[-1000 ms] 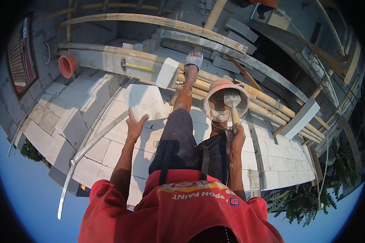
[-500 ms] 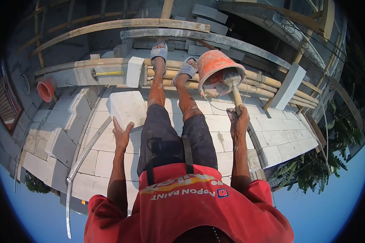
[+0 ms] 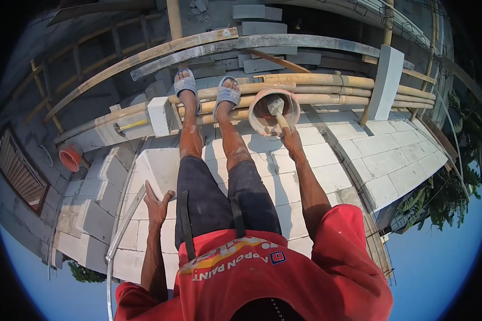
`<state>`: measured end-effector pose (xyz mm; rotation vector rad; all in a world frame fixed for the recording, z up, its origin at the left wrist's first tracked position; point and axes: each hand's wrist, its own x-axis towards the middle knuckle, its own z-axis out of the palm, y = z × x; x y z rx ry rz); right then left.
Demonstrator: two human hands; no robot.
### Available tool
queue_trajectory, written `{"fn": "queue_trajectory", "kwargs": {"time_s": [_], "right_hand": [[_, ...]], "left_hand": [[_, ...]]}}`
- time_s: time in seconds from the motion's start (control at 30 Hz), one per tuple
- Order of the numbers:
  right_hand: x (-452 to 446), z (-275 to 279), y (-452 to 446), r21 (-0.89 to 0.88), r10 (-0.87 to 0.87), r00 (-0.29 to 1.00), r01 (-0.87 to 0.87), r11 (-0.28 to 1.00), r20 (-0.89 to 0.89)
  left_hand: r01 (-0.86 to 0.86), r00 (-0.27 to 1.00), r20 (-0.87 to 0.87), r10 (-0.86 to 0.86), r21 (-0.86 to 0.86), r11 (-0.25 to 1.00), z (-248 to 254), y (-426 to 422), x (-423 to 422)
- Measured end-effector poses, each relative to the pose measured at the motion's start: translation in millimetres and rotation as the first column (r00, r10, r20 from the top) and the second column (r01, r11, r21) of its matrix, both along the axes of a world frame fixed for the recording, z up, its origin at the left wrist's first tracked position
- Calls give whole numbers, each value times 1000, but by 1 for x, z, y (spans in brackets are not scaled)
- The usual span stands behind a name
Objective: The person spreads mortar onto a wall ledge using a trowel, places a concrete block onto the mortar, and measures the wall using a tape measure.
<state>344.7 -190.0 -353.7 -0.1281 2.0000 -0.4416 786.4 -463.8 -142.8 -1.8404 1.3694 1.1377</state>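
My right hand [image 3: 290, 143] is closed around the light wooden handle of a trowel [image 3: 276, 105]. The trowel's grey blade is inside an orange bucket [image 3: 258, 127], whose mouth faces up at me and whose walls are smeared with grey mortar. My left hand [image 3: 157, 204] has its thumb and fingers spread at the near edge of a white block [image 3: 164, 167]. The fingers appear to touch the block, but I cannot see them wrapped around it.
Bamboo poles [image 3: 337, 80] run along the scaffold beneath my sandalled feet [image 3: 228, 96]. A hammer [image 3: 134, 126] with a yellow handle lies left, near a smaller orange bucket [image 3: 70, 159]. One white block [image 3: 159, 116] stands by my foot; a long metal strip [image 3: 124, 223] lies left.
The bucket has gone from tipped to more upright, with its mouth now facing me. My right hand has moved closer to it, still gripping the trowel. My left hand stays by the block.
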Motion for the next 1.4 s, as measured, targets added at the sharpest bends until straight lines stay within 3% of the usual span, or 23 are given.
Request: {"fn": "queue_trajectory", "kwargs": {"time_s": [0.17,0.27,0.37,0.57,0.7,0.83,1.07,1.17,1.27,1.4], "right_hand": [[20,-36,29,148,-122,989,108,983,86],[12,-18,2,130,110,982,-130,983,151],[15,-23,0,245,255,961,-274,930,107],[24,-10,-18,338,258,964,-265,903,67],[35,1,-30,395,385,923,-357,847,8],[43,14,-35,371,390,915,-327,869,-108],[45,23,-33,390,478,875,-413,823,-82],[39,14,-25,329,370,928,-335,883,-48],[42,16,-28,285,344,927,-294,912,-146],[45,18,-31,251,336,931,-294,922,-146]], "left_hand": [[39,998,-39,-39,5,999,9,1,1],[37,998,-60,-37,6,999,2,-5,4],[19,999,-29,-19,18,1000,6,-13,-15],[188,982,4,-188,-25,982,5,-29,-18],[275,961,26,-275,-28,961,8,-37,-23],[273,961,34,-273,2,962,7,-49,-37],[446,894,59,-444,-26,895,-11,-55,-41],[460,888,48,-458,-33,887,-12,-60,-47],[473,880,48,-472,-30,880,-11,-61,-49],[453,891,43,-451,-37,891,-13,-60,-42]]}}
